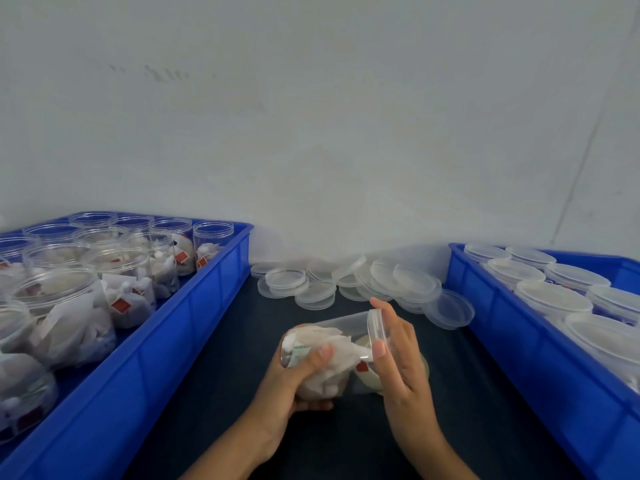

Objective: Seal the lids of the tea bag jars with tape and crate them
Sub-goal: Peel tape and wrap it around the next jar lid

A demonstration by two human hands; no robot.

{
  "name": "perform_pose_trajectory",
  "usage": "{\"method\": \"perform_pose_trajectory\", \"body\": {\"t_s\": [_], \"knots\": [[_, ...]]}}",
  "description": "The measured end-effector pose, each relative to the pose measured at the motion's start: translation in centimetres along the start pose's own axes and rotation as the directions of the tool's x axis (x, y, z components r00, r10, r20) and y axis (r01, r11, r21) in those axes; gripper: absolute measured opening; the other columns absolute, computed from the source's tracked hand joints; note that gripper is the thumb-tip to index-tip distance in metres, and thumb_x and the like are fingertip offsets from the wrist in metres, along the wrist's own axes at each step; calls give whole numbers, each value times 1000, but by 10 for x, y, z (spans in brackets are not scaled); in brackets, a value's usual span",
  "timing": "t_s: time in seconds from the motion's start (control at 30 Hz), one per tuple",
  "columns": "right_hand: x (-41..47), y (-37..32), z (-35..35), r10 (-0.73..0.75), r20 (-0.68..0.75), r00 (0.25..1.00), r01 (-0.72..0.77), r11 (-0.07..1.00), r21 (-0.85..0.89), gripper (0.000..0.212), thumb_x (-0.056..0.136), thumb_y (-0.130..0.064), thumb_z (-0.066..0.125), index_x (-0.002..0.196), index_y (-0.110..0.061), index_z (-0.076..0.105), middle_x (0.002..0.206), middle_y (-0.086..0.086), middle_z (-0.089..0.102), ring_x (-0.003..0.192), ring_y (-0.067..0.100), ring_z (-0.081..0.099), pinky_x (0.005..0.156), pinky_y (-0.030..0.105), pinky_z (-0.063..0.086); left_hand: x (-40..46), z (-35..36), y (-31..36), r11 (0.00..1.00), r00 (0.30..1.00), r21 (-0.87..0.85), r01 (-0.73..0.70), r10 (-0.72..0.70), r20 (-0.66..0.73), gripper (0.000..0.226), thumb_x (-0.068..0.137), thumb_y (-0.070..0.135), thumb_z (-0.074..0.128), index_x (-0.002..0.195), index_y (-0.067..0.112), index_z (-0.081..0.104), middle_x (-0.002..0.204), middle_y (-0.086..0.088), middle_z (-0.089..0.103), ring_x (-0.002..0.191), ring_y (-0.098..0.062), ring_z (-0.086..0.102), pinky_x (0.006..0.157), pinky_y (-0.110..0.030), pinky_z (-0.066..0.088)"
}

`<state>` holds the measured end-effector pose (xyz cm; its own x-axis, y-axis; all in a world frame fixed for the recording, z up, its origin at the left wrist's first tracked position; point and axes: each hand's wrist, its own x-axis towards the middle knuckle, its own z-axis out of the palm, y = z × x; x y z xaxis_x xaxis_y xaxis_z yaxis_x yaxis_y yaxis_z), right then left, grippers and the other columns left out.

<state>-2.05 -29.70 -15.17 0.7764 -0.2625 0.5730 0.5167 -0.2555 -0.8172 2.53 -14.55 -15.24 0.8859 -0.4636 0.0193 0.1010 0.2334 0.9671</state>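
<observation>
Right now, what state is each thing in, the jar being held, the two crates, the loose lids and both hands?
Held jar: on its side, filled, lid on.
Left hand: grips the jar body.
Right hand: fingers on the jar's lid.
Left crate: holds filled jars without lids.
Right crate: holds lidded jars.
Loose lids: piled by the wall.

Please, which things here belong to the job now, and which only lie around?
In the job: jar, its lid, left hand, right hand, tape roll.
Lying about: loose lids, left crate, right crate.
</observation>
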Motion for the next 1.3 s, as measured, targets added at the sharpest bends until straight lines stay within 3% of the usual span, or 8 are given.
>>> {"method": "perform_pose_trajectory", "body": {"t_s": [0.33,0.53,0.67,0.9,1.0,1.1,1.2,1.3], "knots": [[7,-14,-19,-250,185,951,280,947,-159,46,89,-39,49,135,-34,51,129,-6,51,121,16,53,94,17,44,-7,-12,16,955,925,133,263,-289,245,67,70,82,54,109,30,71,83,-16,68,65,-28,65,43,-27,49],[-1,-12,-11,77,-53,996,-73,994,85,35,84,-58,53,119,-54,57,113,-8,65,104,13,65,80,31,55,-5,7,7,997,994,-5,-76,76,73,61,72,32,80,123,22,48,110,-4,71,95,-20,71,72,-29,58],[3,-6,-6,371,4,928,-366,912,184,47,91,-56,47,134,-38,51,131,3,60,119,22,58,104,49,44,-5,4,5,971,981,137,-194,190,41,67,68,26,83,123,27,44,104,16,68,97,-9,69,69,-25,58],[-9,-18,-15,-67,237,969,111,978,-179,57,91,-55,40,146,-43,31,152,-18,29,143,8,26,112,40,30,-3,0,4,994,998,-97,58,-61,-25,64,60,55,69,115,22,63,92,-14,74,70,-19,69,55,-30,54],[-11,-11,-17,70,143,987,-57,994,-91,47,90,-57,43,136,-52,40,140,-23,41,129,0,43,105,36,42,-5,3,3,1000,999,-26,-12,11,-31,60,67,50,82,116,23,61,98,-8,74,78,-18,71,59,-28,54],[-12,-9,-17,344,124,931,-361,918,165,28,96,-40,52,119,-26,58,129,6,58,103,13,61,87,26,53,-6,4,3,962,968,158,-224,239,-81,64,60,30,85,117,26,54,102,14,70,90,-5,69,65,-18,55],[-16,-14,-20,216,254,943,-249,963,106,70,86,-64,46,140,-19,39,148,8,39,133,26,42,113,44,32,-6,5,7,965,964,129,-228,242,-113,69,57,38,90,116,30,55,104,13,69,93,-9,69,73,-30,59],[12,-21,-8,200,175,964,-192,979,-61,109,56,-90,46,144,-32,17,149,-19,21,140,4,25,111,19,28,-7,4,7,989,983,-19,-147,144,-115,69,59,50,83,118,24,59,104,1,73,92,-18,71,74,-36,58]]}}
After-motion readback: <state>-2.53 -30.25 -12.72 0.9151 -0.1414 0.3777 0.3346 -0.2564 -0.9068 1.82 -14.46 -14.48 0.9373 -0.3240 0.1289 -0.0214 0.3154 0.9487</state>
